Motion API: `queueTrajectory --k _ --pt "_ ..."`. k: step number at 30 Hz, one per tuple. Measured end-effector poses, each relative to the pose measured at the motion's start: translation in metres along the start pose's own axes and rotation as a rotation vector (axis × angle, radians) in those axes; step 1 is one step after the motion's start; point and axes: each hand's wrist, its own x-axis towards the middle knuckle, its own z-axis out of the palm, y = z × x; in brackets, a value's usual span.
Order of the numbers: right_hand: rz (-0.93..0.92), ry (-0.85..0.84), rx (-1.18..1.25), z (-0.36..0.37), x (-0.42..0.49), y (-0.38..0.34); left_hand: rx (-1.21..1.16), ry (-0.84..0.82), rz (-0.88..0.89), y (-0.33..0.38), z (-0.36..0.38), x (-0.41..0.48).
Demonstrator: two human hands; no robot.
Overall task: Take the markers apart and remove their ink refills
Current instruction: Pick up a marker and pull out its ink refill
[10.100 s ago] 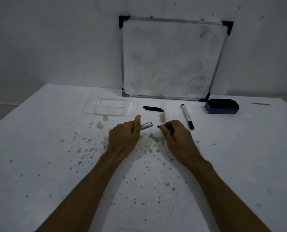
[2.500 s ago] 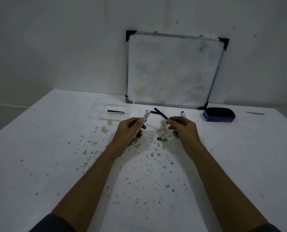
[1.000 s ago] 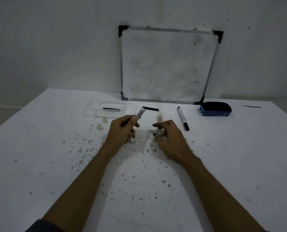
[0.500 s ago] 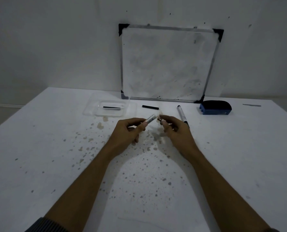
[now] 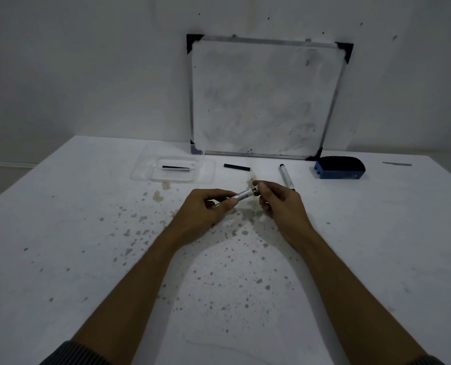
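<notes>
My left hand [image 5: 206,208] grips a white marker barrel [image 5: 241,194] that points up and to the right. My right hand [image 5: 278,201] pinches a small dark end piece [image 5: 255,191] against the barrel's open end. A black ink refill [image 5: 175,168] lies in the clear plastic tray [image 5: 140,175] at the back left. A second black stick [image 5: 236,167] lies on the table between the tray and an intact white marker [image 5: 286,177], which lies behind my right hand.
A framed whiteboard [image 5: 266,98] leans on the wall at the table's far edge. A blue eraser [image 5: 339,167] sits to its right, with a thin grey strip [image 5: 397,163] beyond. Brown stains speckle the white table [image 5: 61,233] around my hands.
My right hand picked the small end piece off the table and brought it to the barrel's tip. The left hand tilted the barrel lower toward it.
</notes>
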Motion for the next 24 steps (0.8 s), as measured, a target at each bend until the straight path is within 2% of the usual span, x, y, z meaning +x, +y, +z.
queueTrajectory --k 9,15,24 --pt "-0.120 -0.016 -0.123 0.0045 -0.0078 -0.0063 0.017 0.000 -0.022 -0.0007 0.0018 0.0010" --pt "-0.123 -0.062 -0.113 0.0026 -0.0084 -0.0072 -0.062 -0.065 -0.049 0.0004 -0.0009 0.0018" --pt "-0.103 -0.089 -0.108 0.0033 -0.0064 -0.0051 -0.055 -0.099 -0.075 -0.0002 -0.0058 0.0029"
